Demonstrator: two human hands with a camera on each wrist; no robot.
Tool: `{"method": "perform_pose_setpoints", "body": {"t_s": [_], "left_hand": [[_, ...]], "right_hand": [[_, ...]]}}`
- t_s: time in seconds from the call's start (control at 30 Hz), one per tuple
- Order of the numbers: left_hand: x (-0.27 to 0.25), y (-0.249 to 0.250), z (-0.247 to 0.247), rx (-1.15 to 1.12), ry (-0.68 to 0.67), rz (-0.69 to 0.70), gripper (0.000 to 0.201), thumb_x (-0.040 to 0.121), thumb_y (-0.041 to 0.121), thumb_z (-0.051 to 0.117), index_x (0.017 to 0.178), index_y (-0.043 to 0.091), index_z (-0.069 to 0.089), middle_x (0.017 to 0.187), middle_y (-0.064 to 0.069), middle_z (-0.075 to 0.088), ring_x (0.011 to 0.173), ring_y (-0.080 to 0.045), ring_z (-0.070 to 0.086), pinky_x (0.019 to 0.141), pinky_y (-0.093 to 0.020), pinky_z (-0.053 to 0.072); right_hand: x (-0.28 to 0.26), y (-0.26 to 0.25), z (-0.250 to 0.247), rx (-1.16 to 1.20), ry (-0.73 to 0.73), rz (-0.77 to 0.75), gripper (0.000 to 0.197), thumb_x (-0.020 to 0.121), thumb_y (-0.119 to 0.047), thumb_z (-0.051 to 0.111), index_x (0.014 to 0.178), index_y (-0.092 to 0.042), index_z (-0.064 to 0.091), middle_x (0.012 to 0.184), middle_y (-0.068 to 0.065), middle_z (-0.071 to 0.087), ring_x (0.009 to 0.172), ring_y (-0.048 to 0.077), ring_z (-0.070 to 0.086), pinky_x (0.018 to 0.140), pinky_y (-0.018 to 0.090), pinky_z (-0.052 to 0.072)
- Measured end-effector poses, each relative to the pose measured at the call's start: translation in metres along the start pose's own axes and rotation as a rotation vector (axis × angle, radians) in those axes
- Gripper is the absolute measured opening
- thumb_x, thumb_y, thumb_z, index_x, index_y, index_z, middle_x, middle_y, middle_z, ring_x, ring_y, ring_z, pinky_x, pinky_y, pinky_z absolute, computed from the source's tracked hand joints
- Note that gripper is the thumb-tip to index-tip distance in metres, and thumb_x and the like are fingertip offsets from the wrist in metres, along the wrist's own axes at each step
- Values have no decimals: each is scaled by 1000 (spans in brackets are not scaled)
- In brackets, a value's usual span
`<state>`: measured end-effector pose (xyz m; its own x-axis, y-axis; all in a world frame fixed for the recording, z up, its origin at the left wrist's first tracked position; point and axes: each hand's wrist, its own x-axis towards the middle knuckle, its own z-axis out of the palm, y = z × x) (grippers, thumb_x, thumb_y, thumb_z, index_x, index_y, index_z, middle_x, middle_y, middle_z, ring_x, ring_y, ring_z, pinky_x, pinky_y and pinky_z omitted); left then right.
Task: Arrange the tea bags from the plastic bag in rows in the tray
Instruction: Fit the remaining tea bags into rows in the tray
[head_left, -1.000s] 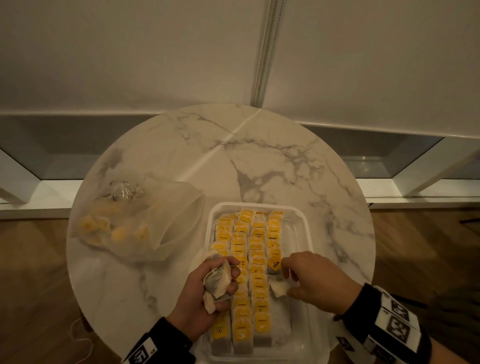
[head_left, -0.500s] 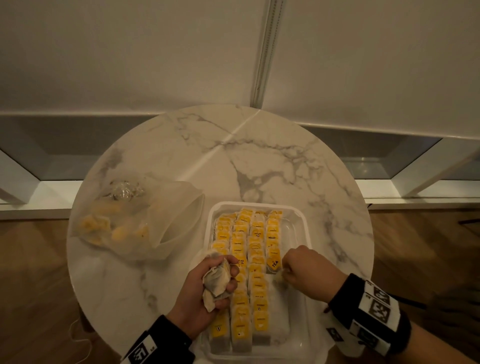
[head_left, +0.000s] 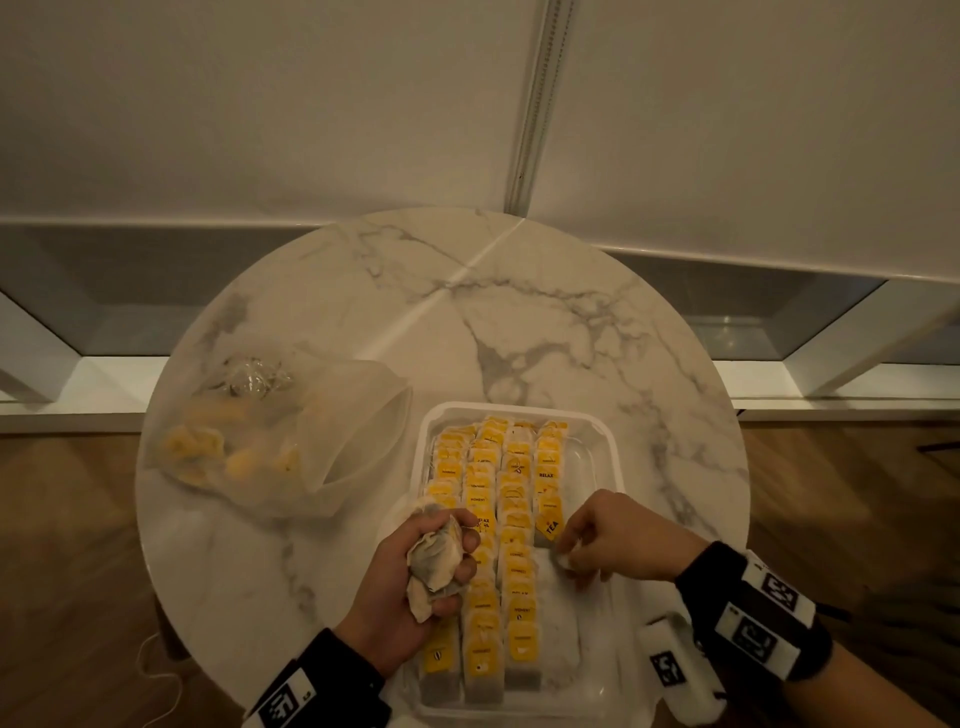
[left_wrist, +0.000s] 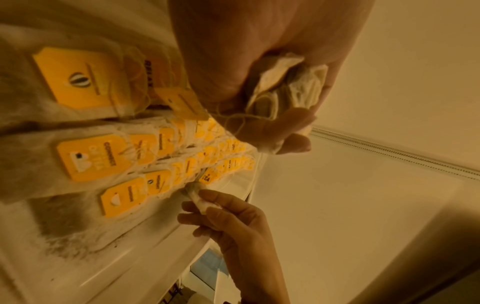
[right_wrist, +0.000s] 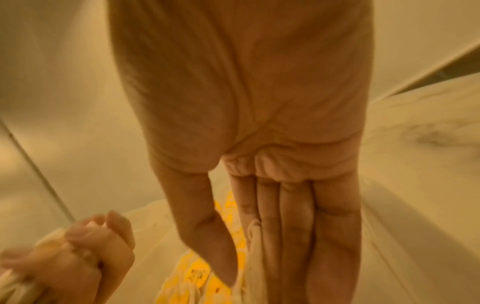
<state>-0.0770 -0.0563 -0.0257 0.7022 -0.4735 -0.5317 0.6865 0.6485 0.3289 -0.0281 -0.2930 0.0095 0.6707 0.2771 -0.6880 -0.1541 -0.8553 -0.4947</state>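
A clear plastic tray near the table's front edge holds rows of tea bags with yellow tags. My left hand hovers over the tray's left side and grips a crumpled bunch of tea bags, also seen in the left wrist view as a bunch. My right hand is over the right-hand row and pinches a single tea bag by its end, beside the tag marked TEA. The same pinched tea bag shows in the left wrist view. The plastic bag lies to the left.
The round marble table stands against a white wall with a low window ledge behind. The plastic bag still holds several yellow-tagged tea bags. Wooden floor shows on both sides of the table.
My right hand moved forward to the end of the right-hand row, then drew back slightly, now pinching a tea bag there. My left hand stayed put with its bunch.
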Motion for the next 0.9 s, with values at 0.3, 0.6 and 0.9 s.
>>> {"method": "perform_pose_setpoints", "body": {"t_s": [0.3, 0.6, 0.9], "left_hand": [[0, -1, 1, 2, 3, -8, 50, 46, 24, 93, 84, 5, 68, 75, -10, 54, 48, -15, 50, 30, -16, 32], [0, -1, 1, 14, 13, -10, 51, 46, 26, 94, 85, 6, 68, 75, -8, 54, 49, -15, 50, 30, -17, 31], [-1, -1, 4, 13, 24, -5, 55, 43, 25, 95, 86, 5, 67, 73, -9, 54, 48, -15, 50, 30, -16, 31]], "right_hand": [[7, -1, 0, -139, 20, -15, 16, 87, -7, 63, 95, -8, 78, 75, 5, 73, 48, 2, 60, 53, 14, 46], [6, -12, 10, -527, 150, -43, 19, 89, -27, 63, 100, -14, 71, 106, 4, 53, 98, 23, 57, 77, 31, 46], [25, -10, 1, -249, 73, -61, 7, 83, -4, 66, 86, -8, 71, 81, 4, 69, 64, 16, 67, 63, 24, 55]]}}
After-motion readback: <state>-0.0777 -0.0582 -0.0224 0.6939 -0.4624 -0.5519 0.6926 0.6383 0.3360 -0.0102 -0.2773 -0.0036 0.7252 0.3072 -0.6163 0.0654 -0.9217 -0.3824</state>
